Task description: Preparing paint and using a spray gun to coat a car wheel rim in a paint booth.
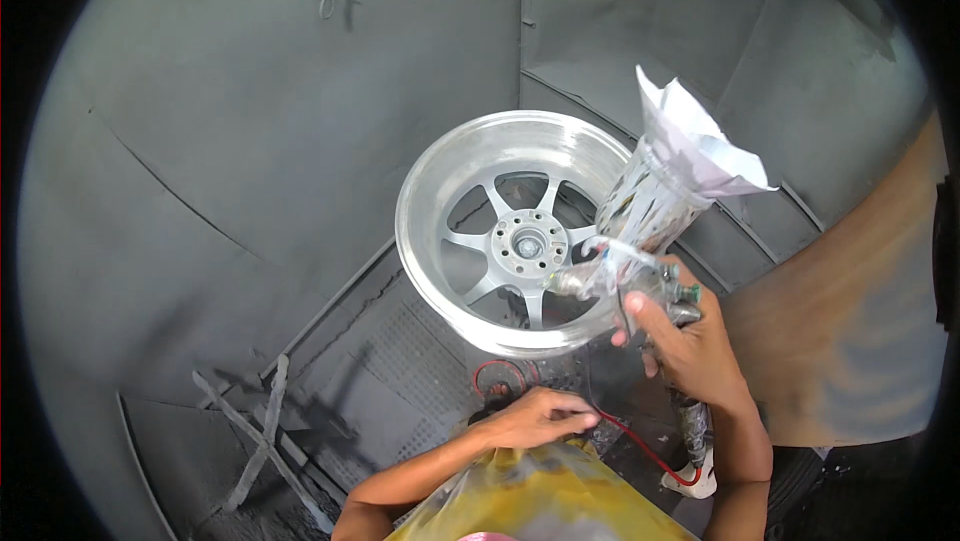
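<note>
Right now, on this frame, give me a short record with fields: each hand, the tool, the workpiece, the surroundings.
Right hand: the right hand grips a spray gun.
Left hand: the left hand is below the wheel in view, fingers loosely bent; whether it touches the red hose is unclear.
Tool: paint-streaked cup on top, white paper flaring from its mouth; nozzle leftward.
Workpiece: silver spoked wheel; its support is unclear.
Surroundings: grey walls; crossed bars at lower left.
</note>
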`<state>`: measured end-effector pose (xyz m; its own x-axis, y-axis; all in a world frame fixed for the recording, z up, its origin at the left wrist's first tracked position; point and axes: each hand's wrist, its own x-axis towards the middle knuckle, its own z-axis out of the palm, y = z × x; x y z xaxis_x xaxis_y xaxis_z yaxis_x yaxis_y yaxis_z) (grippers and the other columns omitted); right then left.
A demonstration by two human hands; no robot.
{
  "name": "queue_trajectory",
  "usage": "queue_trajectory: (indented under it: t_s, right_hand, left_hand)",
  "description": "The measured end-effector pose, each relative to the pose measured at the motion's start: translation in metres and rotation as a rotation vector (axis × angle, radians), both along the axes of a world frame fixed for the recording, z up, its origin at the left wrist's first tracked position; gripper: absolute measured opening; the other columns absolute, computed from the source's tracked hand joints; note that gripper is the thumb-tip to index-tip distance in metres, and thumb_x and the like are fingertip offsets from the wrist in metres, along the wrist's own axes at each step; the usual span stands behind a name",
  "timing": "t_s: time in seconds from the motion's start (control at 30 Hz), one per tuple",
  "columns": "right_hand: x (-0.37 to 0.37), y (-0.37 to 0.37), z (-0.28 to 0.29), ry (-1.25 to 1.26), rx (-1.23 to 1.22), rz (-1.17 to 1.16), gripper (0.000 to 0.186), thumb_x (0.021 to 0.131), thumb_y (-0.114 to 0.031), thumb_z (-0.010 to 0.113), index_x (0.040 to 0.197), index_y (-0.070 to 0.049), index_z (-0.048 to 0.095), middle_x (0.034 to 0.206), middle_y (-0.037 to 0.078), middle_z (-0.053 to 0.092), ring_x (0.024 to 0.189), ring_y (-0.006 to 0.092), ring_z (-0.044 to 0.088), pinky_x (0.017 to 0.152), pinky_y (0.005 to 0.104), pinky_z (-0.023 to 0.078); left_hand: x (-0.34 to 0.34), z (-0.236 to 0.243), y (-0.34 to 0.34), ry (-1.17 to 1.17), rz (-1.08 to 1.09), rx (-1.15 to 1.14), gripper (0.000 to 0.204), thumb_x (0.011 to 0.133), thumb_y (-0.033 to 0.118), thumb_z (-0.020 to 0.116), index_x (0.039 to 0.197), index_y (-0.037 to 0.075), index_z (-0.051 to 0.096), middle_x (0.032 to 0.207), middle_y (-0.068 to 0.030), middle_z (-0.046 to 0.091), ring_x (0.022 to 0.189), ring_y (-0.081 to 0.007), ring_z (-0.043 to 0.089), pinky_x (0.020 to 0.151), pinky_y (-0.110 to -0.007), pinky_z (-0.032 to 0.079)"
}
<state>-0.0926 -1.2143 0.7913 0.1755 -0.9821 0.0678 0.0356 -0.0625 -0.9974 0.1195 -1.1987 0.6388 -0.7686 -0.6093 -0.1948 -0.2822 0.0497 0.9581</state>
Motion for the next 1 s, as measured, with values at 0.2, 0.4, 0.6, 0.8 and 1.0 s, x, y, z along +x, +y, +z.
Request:
queue_trajectory:
  t_s: [0.2, 0.4, 0.6, 0.8, 1.0]
  right_hand:
    - [-0.013, -0.002, -0.003, 0.124, -0.179, -0.218, 0.028, 0.099, -0.026, 0.062, 0.118, -0.005, 0.061, 0.079, 0.0, 0.064, 0.063, 0.0041, 0.059, 0.043, 0.0201, 0.041]
    - [-0.012, -0.004, 0.015, 0.154, -0.1, -0.203, 0.029, 0.099, -0.027, 0.063, 0.117, -0.006, 0.061, 0.082, 0.0, 0.064, 0.066, 0.0051, 0.061, 0.042, 0.0202, 0.042]
    - [-0.016, 0.016, 0.039, 0.259, 0.042, -0.036, 0.03, 0.097, -0.027, 0.064, 0.117, -0.005, 0.06, 0.08, 0.0, 0.066, 0.068, 0.0058, 0.063, 0.043, 0.0199, 0.044]
    - [-0.012, 0.011, 0.05, 0.195, 0.028, -0.071, 0.026, 0.098, -0.027, 0.064, 0.113, -0.005, 0.06, 0.081, 0.0, 0.066, 0.068, 0.006, 0.063, 0.042, 0.0202, 0.043]
    - [-0.017, -0.001, 0.057, 0.155, -0.113, -0.243, 0.027, 0.098, -0.026, 0.064, 0.114, -0.005, 0.06, 0.08, 0.0, 0.063, 0.065, 0.0072, 0.064, 0.041, 0.0202, 0.042]
  left_hand:
    - [0.094, -0.095, -0.014, -0.006, 0.565, 0.115, 0.034, 0.101, 0.032, 0.06, 0.11, 0.001, 0.071, 0.099, -0.0084, 0.073, 0.089, -0.014, 0.068, 0.082, -0.03, 0.056]
    - [0.155, -0.119, -0.054, 0.169, 1.062, 0.196, 0.033, 0.103, 0.031, 0.055, 0.115, 0.0, 0.061, 0.096, -0.0128, 0.07, 0.083, -0.0206, 0.069, 0.075, -0.034, 0.06]
    - [0.146, -0.102, -0.068, 0.248, 1.152, 0.213, 0.035, 0.107, 0.028, 0.045, 0.118, -0.002, 0.058, 0.099, -0.0139, 0.07, 0.087, -0.0235, 0.07, 0.075, -0.037, 0.061]
    - [0.135, -0.095, -0.066, 0.256, 1.211, 0.23, 0.031, 0.106, 0.025, 0.048, 0.117, 0.001, 0.063, 0.101, -0.011, 0.07, 0.085, -0.0199, 0.069, 0.07, -0.035, 0.059]
    - [0.142, -0.109, -0.066, 0.217, 1.224, 0.177, 0.025, 0.103, 0.02, 0.052, 0.114, 0.001, 0.065, 0.1, -0.0097, 0.07, 0.082, -0.0187, 0.069, 0.068, -0.035, 0.06]
